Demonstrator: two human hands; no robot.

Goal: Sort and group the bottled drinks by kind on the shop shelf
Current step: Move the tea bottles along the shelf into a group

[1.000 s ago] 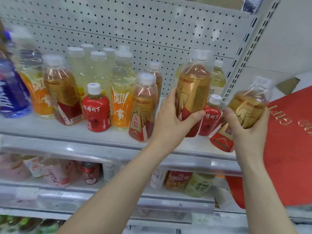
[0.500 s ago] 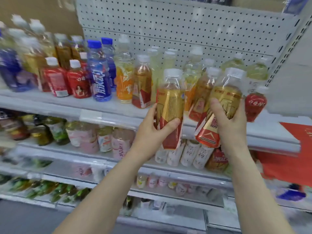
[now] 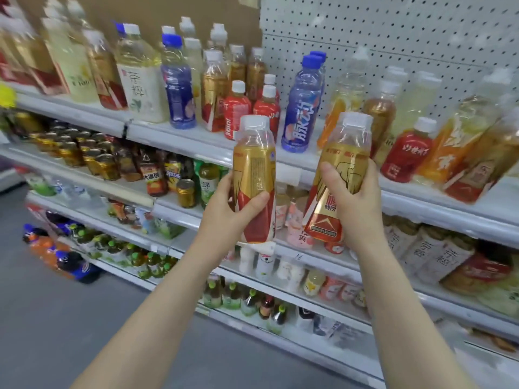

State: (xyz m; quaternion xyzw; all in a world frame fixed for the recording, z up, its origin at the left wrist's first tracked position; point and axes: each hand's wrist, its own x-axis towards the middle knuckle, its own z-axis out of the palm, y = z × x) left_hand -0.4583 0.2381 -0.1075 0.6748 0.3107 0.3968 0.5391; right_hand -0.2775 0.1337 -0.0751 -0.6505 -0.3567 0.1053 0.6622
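Both hands carry matching gold-and-red drinks, held in the air in front of the top shelf [image 3: 213, 148], clear of its edge. Left hand [image 3: 224, 211]: fingers wrapped round the left gold bottle [image 3: 254, 178], upright. Right hand [image 3: 354, 209]: fingers wrapped round the right gold bottle [image 3: 334, 186], tilted, cap leaning right.

Judgement: the step is carrying the pair to their own kind. A like-labelled gold bottle [image 3: 214, 91] stands on the top shelf left of the small red bottles [image 3: 237, 110]. Best to set each down base first, upright, beside that one; the shelf looks crowded, so make a gap first to avoid toppling neighbours.
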